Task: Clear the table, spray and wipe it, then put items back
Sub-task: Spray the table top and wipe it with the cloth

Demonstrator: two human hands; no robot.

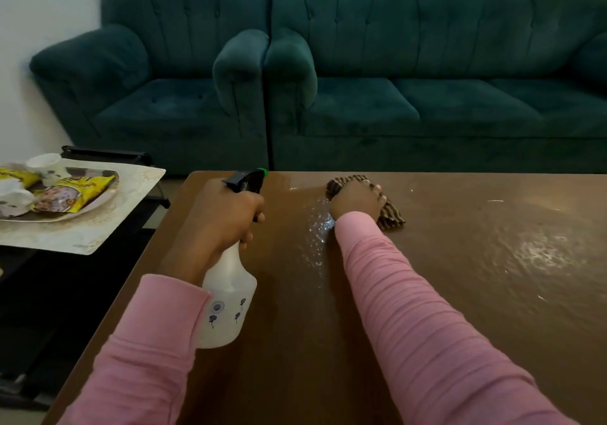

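Two hands are busy on the brown surface [460, 293], and we judge the wiping step to be under way. Our left hand [226, 214] has its grip clamped round the neck of the white spray bottle [230, 293], one finger curled by the trigger and the nozzle pointing toward the far edge. The bottle is tilted over the left part of the surface; we cannot tell whether its base touches. Our right hand [356, 199] bears down on the striped cloth [391, 216] near the far edge, fingers curled over its bunched top. Just beside that wrist lies a patch of droplets [317, 231] not yet wiped.

We expect the cloth to be soft and limp, so it should glide on the wet patch but drag and fold on dry wood. Keeping it bunched under the palm suits it best. The bottle looks like light plastic. The neck is the natural hold, though damp fingers could slip there.

Yellow packets [82, 188] and a white cup [44, 162] sit on a tray [49, 218] to the left, well apart from the wiping. We would lift that tray by its rim.
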